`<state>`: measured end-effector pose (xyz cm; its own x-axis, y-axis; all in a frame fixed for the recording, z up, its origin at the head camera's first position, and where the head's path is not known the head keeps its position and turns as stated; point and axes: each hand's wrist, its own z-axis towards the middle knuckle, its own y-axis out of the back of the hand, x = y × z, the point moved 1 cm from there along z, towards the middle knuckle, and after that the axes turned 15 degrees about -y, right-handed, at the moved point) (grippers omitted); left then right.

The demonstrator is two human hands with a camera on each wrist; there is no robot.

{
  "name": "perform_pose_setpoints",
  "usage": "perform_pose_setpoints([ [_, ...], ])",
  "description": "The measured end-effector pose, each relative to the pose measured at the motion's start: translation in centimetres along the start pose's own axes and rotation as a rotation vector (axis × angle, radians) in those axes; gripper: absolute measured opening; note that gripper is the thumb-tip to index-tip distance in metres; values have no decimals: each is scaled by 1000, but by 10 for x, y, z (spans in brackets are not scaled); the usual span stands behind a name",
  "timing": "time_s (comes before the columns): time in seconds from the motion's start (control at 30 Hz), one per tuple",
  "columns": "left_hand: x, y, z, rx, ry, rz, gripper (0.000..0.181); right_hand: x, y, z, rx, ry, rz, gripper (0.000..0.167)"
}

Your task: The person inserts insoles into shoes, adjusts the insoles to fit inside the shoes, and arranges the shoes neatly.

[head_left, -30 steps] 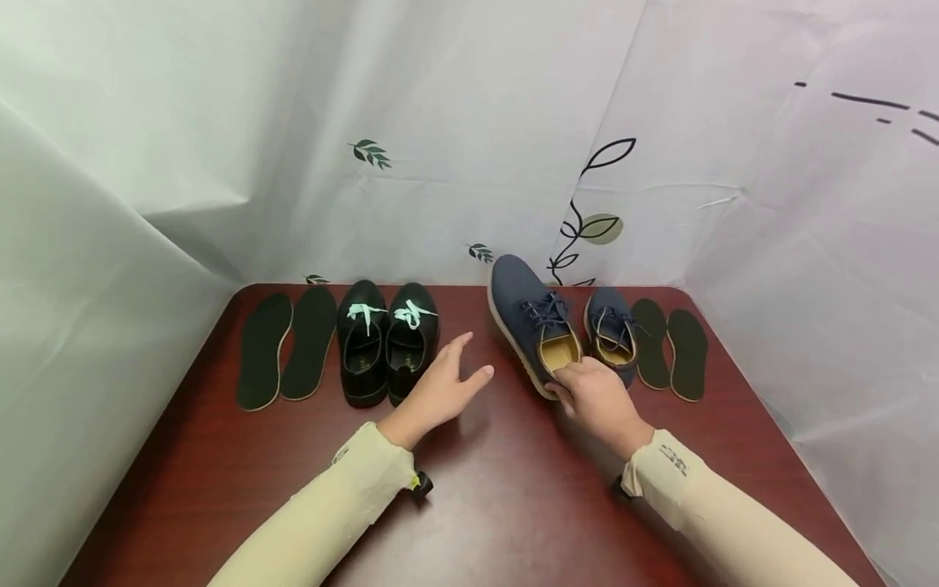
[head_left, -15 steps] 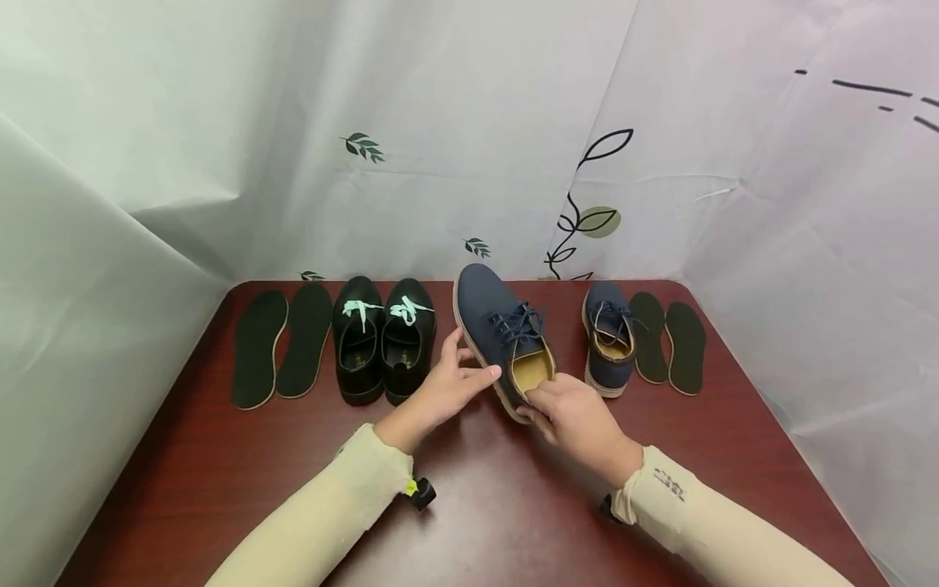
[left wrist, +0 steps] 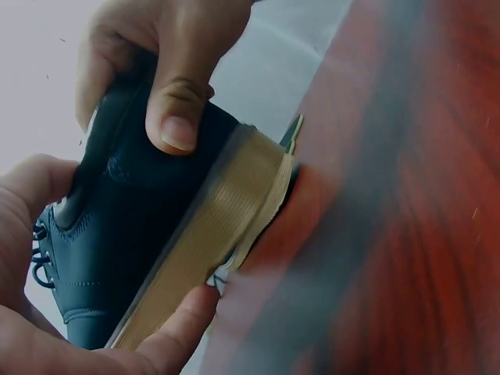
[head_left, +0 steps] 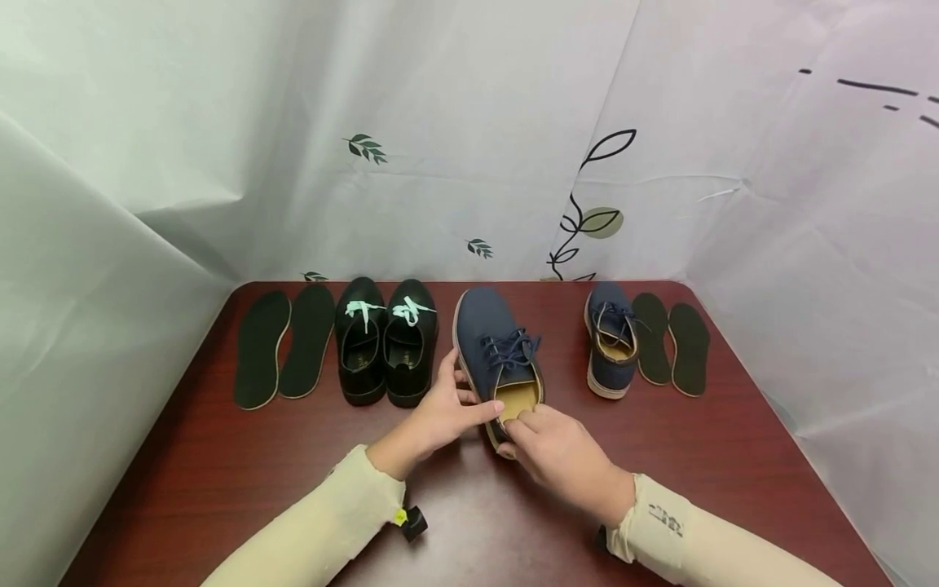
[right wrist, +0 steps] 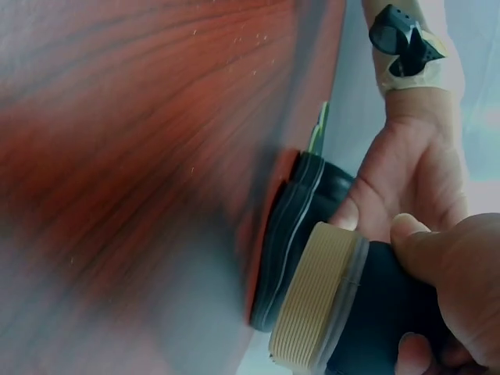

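The blue shoe (head_left: 482, 326) is in the person's two hands, raised a little off the surface (head_left: 293, 481), its toe toward the far edge, around the middle of that edge. The right hand (head_left: 561, 456) pinches the heel, fingers inside the opening and thumb on the outside. The left hand (head_left: 443, 416) grips the left side, thumb over the collar and fingers against the edge of the sole.

For a steady hold, the sole is probably the better place to bear weight, with the heel pinch only steering; pressing hard on the collar could fold it. The right fingers would do well to leave the opening unobstructed, and the laces seem best left slack.

To the right, well apart, the other blue shoe (head_left: 612, 371) stands beside dark insoles (head_left: 689, 350) near the far right corner. Just left of the hands are black shoes (head_left: 411, 383), then larger insoles (head_left: 260, 350) near the far left corner.
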<state>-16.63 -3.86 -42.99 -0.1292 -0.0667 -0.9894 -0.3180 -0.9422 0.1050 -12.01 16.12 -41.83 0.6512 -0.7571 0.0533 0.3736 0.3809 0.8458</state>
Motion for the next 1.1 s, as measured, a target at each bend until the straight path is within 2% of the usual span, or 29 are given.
perform_pose_setpoints([
  [0.13,4,0,-5,-15,14,-10,113,4,0,-2,27,13,0,31],
  [0.37,11,6,-13,-18,54,-67,109,4,1,-8,137,13,21,39],
  [0.6,24,8,-18,12,89,-112,108,-15,-3,-18,209,7,36,35],
  [0.83,27,10,-21,86,84,-139,104,-25,-11,-23,296,15,162,24],
  [0.97,25,11,-22,117,90,1,102,-24,-15,-23,297,23,184,22],
  [1.1,21,12,-22,128,70,199,92,-23,-19,-22,282,25,191,21],
])
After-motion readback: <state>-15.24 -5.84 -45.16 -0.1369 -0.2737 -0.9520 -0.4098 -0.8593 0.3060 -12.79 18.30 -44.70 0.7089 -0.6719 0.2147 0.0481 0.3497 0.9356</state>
